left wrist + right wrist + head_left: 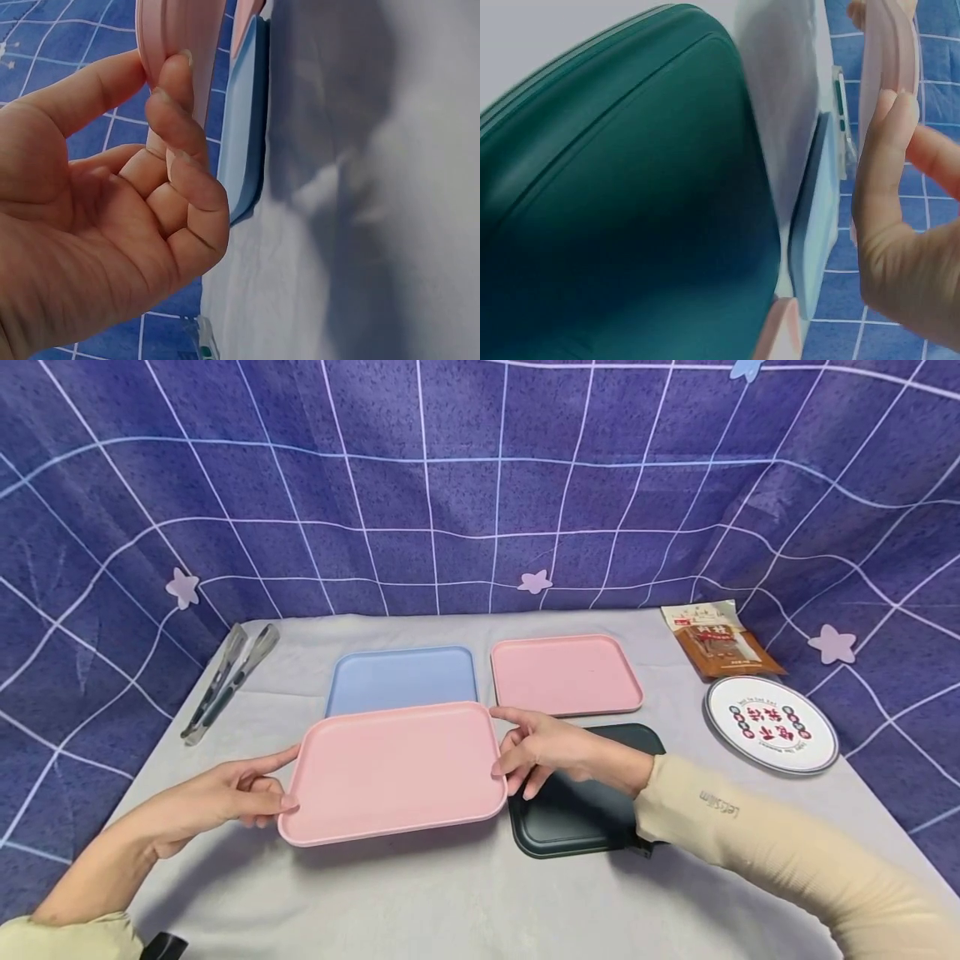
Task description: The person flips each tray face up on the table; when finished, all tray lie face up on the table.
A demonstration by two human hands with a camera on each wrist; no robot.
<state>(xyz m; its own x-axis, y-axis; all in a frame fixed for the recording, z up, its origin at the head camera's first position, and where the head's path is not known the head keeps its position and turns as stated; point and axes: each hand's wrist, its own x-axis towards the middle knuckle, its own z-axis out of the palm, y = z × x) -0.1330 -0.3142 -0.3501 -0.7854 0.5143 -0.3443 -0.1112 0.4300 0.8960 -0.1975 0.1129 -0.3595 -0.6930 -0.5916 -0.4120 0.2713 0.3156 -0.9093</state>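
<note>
A pink rectangular tray [393,772] is held above the table between both hands, its shadow falling on the cloth below. My left hand [228,793] pinches its left edge, thumb on the rim and fingers beneath; the left wrist view shows this left hand [127,180] gripping the tray's rim [169,34]. On the opposite short side my right hand [543,747] pinches the tray, index finger along the far corner. Seen from the right wrist, that hand [900,202] holds the rim. A blue tray [405,677] lies behind, partly covered in the head view by the pink one.
A dark green tray [566,818] lies under my right forearm. Behind it sits a second pink tray [566,672]. At the right are a round white plate [772,747] with printed characters and a brown food packet [720,643]. Metal tongs [228,681] lie at the far left.
</note>
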